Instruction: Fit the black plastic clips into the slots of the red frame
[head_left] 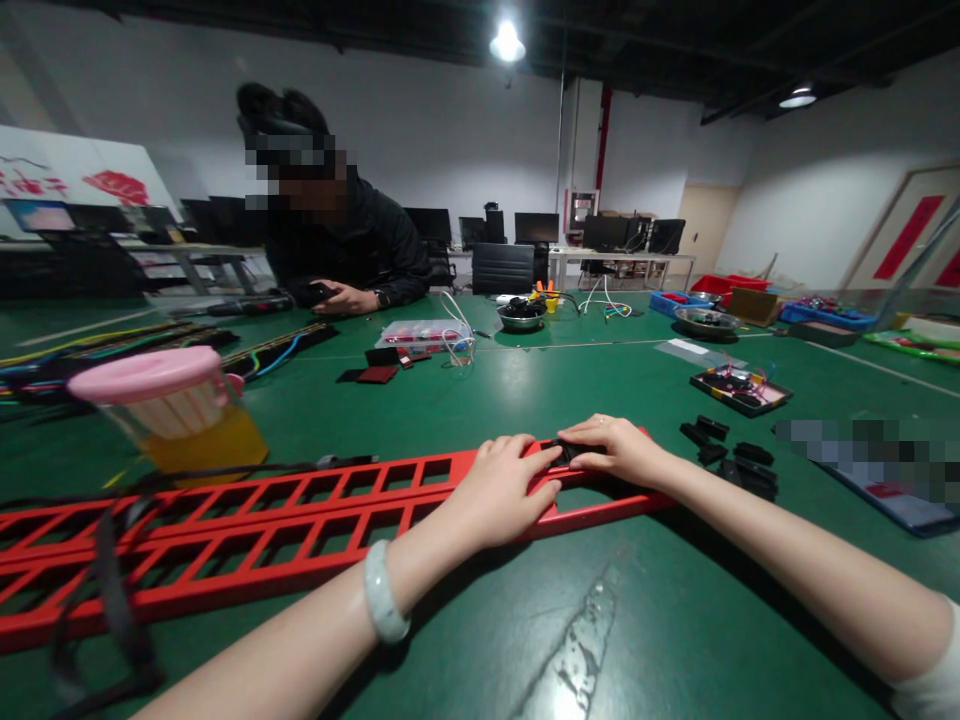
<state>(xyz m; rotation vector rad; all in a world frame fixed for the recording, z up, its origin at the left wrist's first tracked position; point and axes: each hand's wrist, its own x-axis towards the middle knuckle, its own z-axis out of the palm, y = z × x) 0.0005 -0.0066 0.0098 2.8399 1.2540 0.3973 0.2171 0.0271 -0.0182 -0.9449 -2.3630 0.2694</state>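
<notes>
A long red metal lattice frame lies across the green table in front of me. My left hand rests on its right end, fingers curled and pressing down on the frame. My right hand sits just beyond it, fingers pinched on a small black part at the frame's end. A pale bangle is on my left wrist. Black cables drape over the frame's left part.
A pink-lidded jar with yellow liquid stands at left. Black parts lie right of the frame, with a black tray behind. A person in black sits across the table. Boxes, bowls and wires sit further back.
</notes>
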